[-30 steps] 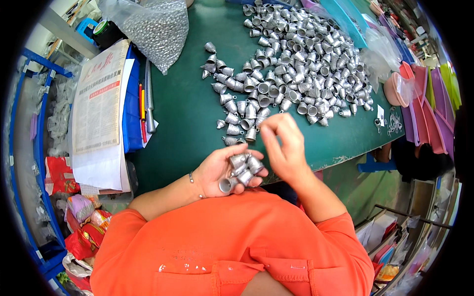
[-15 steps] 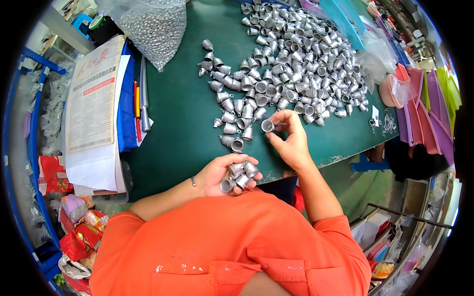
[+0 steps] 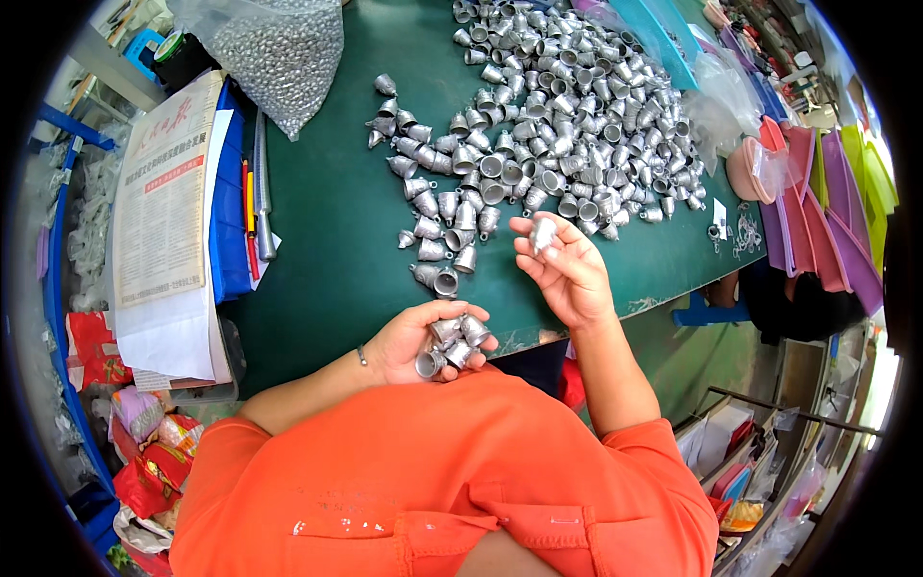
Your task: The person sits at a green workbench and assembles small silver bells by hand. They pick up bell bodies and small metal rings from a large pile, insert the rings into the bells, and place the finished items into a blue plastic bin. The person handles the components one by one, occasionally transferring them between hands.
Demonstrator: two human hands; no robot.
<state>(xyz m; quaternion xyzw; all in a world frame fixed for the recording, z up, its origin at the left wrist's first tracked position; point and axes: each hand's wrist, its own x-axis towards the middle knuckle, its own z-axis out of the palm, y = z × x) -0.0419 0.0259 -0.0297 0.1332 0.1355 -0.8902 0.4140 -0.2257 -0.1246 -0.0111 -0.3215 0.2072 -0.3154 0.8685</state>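
Silvery metal cups point(image 3: 577, 130), heaped (some held)

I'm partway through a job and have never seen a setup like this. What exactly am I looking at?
There's no machine: these are a person's bare hands, seen from above by a wide fisheye camera worn on the head, so straight edges look bent. Picture left is the person's left. A big heap of metal cups lies on the green table, with a clear bag of small silvery pieces at far left. The left hand cradles several cups; the right hand holds a single cup at its fingertips.

metal cups point(image 3: 577, 125): silver-grey | tabletop point(image 3: 327, 231): dark green | shirt point(image 3: 385, 452): orange | tray point(image 3: 661, 46): light blue
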